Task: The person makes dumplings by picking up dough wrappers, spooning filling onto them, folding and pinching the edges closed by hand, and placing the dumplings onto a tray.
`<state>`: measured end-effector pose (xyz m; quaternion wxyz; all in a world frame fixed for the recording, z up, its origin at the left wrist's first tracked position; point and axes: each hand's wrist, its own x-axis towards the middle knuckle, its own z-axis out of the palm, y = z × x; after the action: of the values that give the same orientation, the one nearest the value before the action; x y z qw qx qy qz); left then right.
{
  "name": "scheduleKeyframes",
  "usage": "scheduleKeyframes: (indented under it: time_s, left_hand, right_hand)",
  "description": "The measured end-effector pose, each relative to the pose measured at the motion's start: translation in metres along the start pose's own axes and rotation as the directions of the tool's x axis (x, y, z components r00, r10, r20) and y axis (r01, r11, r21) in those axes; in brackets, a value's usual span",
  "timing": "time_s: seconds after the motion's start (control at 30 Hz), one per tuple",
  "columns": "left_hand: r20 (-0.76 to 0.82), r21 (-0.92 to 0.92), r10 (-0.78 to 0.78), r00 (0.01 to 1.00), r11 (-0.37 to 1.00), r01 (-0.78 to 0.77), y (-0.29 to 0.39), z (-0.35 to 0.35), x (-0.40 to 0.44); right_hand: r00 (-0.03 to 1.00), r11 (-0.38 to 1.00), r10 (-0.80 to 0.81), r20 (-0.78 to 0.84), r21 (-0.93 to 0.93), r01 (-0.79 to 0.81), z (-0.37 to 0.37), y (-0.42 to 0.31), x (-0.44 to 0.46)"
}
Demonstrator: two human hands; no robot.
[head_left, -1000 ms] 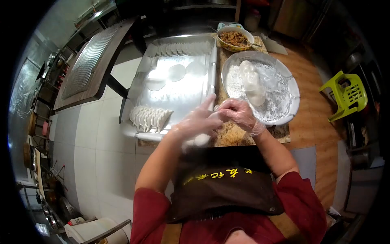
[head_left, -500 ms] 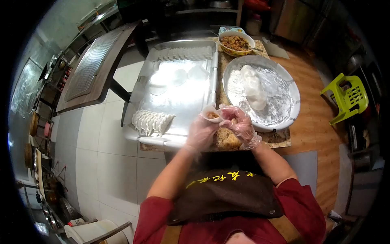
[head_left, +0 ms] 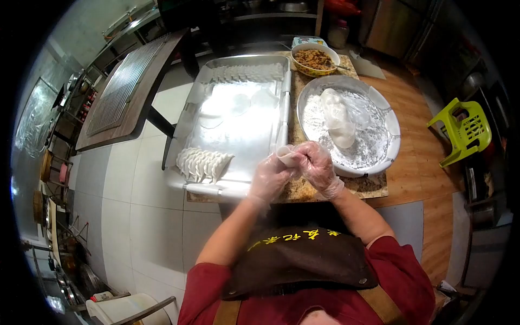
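A white dumpling point(head_left: 286, 156) is held between both hands above the near edge of the table. My left hand point(head_left: 271, 176), in a clear plastic glove, is closed around its left side. With fingers pinched at its edge, my right hand point(head_left: 316, 167), gloved too, grips the right side. The fingers hide much of the dumpling. To the left lies a metal tray point(head_left: 238, 138), where pleated dumplings point(head_left: 203, 164) overlap in the near left corner. More dumplings point(head_left: 246, 72) line its far end, and thin round wrappers point(head_left: 236, 104) lie on its middle.
Right of the tray, a wide basin point(head_left: 372, 151) holds flour and a long piece of white dough point(head_left: 337, 118). Behind it stands a bowl of brown filling point(head_left: 314, 58) with a spoon. A green plastic stool point(head_left: 468, 130) is at the right, a dark table point(head_left: 116, 103) at the left.
The dumpling's opening showed brown filling before; now its edges are drawn together and the filling is out of sight. My right hand has shifted slightly left, closer to my left hand.
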<state>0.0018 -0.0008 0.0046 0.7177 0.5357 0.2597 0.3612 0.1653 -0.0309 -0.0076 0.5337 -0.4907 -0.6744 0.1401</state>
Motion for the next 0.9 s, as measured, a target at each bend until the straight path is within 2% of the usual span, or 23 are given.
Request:
scheduleKeyframes:
  time_s: [0.03, 0.07, 0.1, 0.13, 0.17, 0.2, 0.23, 0.27, 0.3, 0.33, 0.4, 0.47, 0.5, 0.53, 0.67, 0.73, 0.77, 0.87, 0.9]
  left_hand:
    - [-0.005, -0.01, -0.003, 1.0, 1.0, 0.003, 0.0, 0.0, 0.0]
    - [-0.009, -0.01, -0.001, 1.0, 1.0, 0.001, -0.005, -0.004, 0.003]
    - [0.018, 0.264, 0.1, 0.995, 0.959, -0.101, -0.008, -0.008, 0.007]
    - [0.071, 0.513, 0.185, 0.98, 0.836, -0.195, -0.011, -0.011, 0.01]
    - [0.069, 0.511, 0.184, 0.981, 0.838, -0.193, -0.014, -0.014, 0.009]
    - [0.055, 0.565, 0.1, 0.994, 0.817, -0.113, -0.007, -0.012, 0.008]
    - [0.035, 0.616, 0.016, 0.999, 0.787, -0.034, -0.004, -0.01, 0.008]
    - [0.034, 0.616, 0.015, 0.999, 0.787, -0.033, -0.014, -0.015, 0.009]
    - [0.049, 0.617, 0.089, 0.995, 0.781, -0.1, -0.034, -0.023, 0.012]
    - [0.065, 0.617, 0.163, 0.985, 0.769, -0.168, -0.043, -0.027, 0.013]
    - [0.084, 0.638, 0.159, 0.984, 0.75, -0.176, -0.053, -0.032, 0.015]
    - [0.104, 0.656, 0.151, 0.983, 0.732, -0.182, -0.054, -0.032, 0.013]
    - [0.072, 0.566, 0.094, 0.993, 0.816, -0.119, -0.045, -0.028, 0.012]
    - [0.047, 0.465, 0.031, 0.998, 0.884, -0.049, -0.041, -0.024, 0.01]
    - [0.132, 0.519, 0.077, 0.988, 0.844, -0.135, -0.048, -0.027, 0.01]
    - [0.091, 0.364, -0.078, 0.993, 0.93, 0.04, -0.025, -0.017, 0.005]
    - [0.081, 0.308, -0.131, 0.988, 0.946, 0.1, -0.021, -0.015, 0.005]
    - [0.124, 0.502, -0.144, 0.982, 0.863, 0.063, -0.034, -0.019, 0.009]
    - [0.193, 0.644, 0.008, 0.981, 0.753, -0.133, -0.037, -0.02, 0.011]
  right_hand:
    - [1.0, 1.0, -0.001, 0.001, 0.001, 0.001, 0.001, 0.0, -0.001]
    - [0.995, 0.986, 0.096, -0.015, 0.142, -0.093, 0.003, 0.0, -0.001]
    - [0.981, 0.943, 0.194, -0.017, 0.279, -0.181, 0.003, 0.0, 0.0]
    - [0.981, 0.943, 0.194, -0.014, 0.279, -0.183, 0.002, 0.002, 0.002]
    - [0.994, 0.976, 0.112, 0.012, 0.189, -0.112, -0.001, 0.007, 0.004]
    - [0.999, 0.994, 0.03, 0.044, 0.099, -0.034, -0.003, 0.008, 0.006]
    - [0.999, 0.994, 0.03, 0.045, 0.099, -0.035, -0.004, 0.007, 0.007]
    - [0.997, 0.999, 0.032, 0.075, 0.011, -0.033, -0.006, 0.005, 0.007]
    - [0.994, 0.997, 0.036, 0.104, -0.076, -0.028, -0.008, 0.003, 0.008]
    - [0.994, 0.997, 0.034, 0.105, -0.074, -0.027, -0.008, 0.007, 0.006]
    - [0.977, 0.984, 0.162, 0.14, 0.049, -0.17, -0.007, 0.016, 0.004]
    - [0.978, 0.981, 0.17, 0.119, 0.075, -0.179, -0.003, 0.018, 0.006]
    - [0.98, 0.978, 0.177, 0.094, 0.099, -0.186, -0.002, 0.015, 0.01]
    - [0.964, 0.973, 0.201, 0.176, 0.079, -0.218, -0.007, 0.01, 0.014]
    - [0.939, 0.981, 0.189, 0.288, -0.004, -0.196, -0.013, 0.004, 0.019]
    - [0.878, 0.92, 0.33, 0.345, 0.09, -0.381, -0.013, 0.009, 0.017]
    - [0.877, 0.919, 0.331, 0.347, 0.091, -0.383, -0.012, 0.011, 0.017]
    - [0.895, 0.923, 0.268, 0.358, 0.172, -0.345, -0.012, 0.011, 0.016]
    - [0.888, 0.982, 0.189, 0.418, -0.055, -0.183, -0.015, 0.008, 0.019]
